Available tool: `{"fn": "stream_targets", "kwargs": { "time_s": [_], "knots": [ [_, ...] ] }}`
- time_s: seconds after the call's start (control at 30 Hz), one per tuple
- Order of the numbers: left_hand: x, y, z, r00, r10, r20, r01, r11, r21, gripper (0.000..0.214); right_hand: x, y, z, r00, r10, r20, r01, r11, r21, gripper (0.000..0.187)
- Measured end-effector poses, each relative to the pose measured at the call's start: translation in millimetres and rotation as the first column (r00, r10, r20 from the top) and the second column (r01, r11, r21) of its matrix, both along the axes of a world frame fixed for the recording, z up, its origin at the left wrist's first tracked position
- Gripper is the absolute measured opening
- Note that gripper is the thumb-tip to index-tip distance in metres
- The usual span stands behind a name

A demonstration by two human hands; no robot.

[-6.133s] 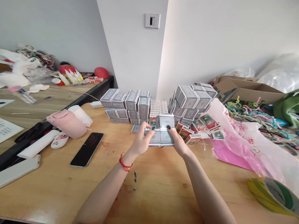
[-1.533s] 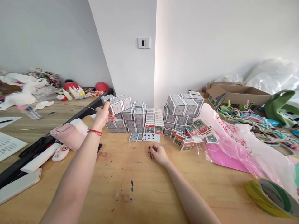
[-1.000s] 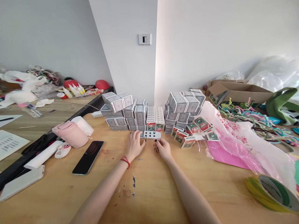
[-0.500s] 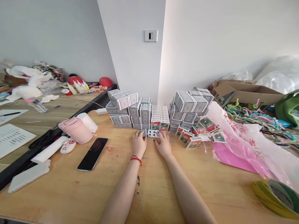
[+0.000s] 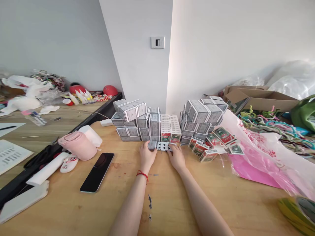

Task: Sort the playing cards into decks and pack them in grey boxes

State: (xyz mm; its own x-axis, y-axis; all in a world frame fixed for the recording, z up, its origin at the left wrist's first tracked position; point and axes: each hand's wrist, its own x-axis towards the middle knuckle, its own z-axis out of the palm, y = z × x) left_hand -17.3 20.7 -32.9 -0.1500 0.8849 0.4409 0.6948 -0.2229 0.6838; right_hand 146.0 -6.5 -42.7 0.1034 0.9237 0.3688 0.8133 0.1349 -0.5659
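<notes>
Wooden tabletop (image 5: pixel 187 209): card blocks (image 5: pixel 131 112) stand apparently complete beside boxed decks (image 5: pixel 175 127), before which flat cards (image 5: pixel 163 146) lie unassembled, touched by left hand (image 5: pixel 148 156) and right hand (image 5: pixel 177 158), finger closure indeterminable.

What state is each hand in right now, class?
Left hand: partly closed around grey-patterned rectangular paper cards; grip cannot be told.
Right hand: curled at the white rectangular paper card with black clubs; grip cannot be told.

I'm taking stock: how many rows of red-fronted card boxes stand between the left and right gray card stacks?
2. The left row stands behind the face-up card; the right row is beside it. Any behind the stacks would be hidden.
</notes>
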Motion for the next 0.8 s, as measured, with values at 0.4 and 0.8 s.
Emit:
{"fn": "stream_targets", "kwargs": {
  "time_s": [0.4, 0.8],
  "knots": [
    [-2.7, -3.1, 4.2, 0.935, 0.010, 0.355, 0.022, 0.996, -0.084, 0.042, 12.2, -3.6, 0.2, 0.986, -0.067, 0.151, 0.055, 0.995, 0.082, 0.031],
    [-0.1, 0.9, 8.5, 0.467, -0.126, 0.875, 0.391, 0.917, -0.077, 0.054, 14.9, -9.2, 3.7, 0.823, -0.084, -0.561, 0.165, 0.982, 0.096, 0.025]
  ]
}}
